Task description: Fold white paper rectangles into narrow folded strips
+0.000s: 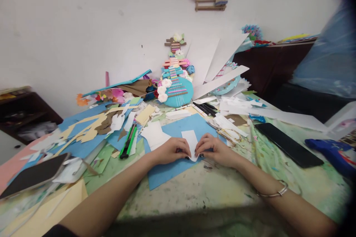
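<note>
Left hand (172,150) and right hand (213,150) pinching one white paper (190,140) by its near end — fingertips nearly closed — over one blue sheet (164,174), one green cutter (128,142) lying leftward, one pair of scissors (219,130) and one phone (289,145) lying rightward on the surface (222,192).

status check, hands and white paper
Left hand, right hand: both pinching near end of small white paper piece. Blue paper sheet beneath. Gold-handled scissors beyond right hand.

White paper strip (190,139), near end curled
</note>
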Available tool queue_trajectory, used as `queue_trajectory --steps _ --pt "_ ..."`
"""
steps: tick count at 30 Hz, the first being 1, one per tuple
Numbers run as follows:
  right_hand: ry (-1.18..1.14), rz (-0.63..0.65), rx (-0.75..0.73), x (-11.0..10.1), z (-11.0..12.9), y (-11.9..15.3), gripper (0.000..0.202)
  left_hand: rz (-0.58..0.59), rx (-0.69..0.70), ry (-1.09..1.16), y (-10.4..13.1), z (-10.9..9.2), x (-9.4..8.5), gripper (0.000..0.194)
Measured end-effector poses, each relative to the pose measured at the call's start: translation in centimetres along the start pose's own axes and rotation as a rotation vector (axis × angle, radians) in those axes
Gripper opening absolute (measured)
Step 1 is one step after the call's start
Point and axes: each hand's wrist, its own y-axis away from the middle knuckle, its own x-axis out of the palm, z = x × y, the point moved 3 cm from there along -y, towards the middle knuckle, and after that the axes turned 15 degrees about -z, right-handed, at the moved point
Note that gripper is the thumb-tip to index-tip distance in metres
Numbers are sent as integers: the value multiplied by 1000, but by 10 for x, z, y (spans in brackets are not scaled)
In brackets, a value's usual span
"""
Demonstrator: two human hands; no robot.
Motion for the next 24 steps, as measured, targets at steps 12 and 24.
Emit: queue_trajectory --steps 12,24 --pt "1 47 43 1 -5 0 14 172 -74 135 -8 0 -5 12" --pt "17 -233 275 8 -23 -19 15 -166 -176 133 -2 18 -9 38"
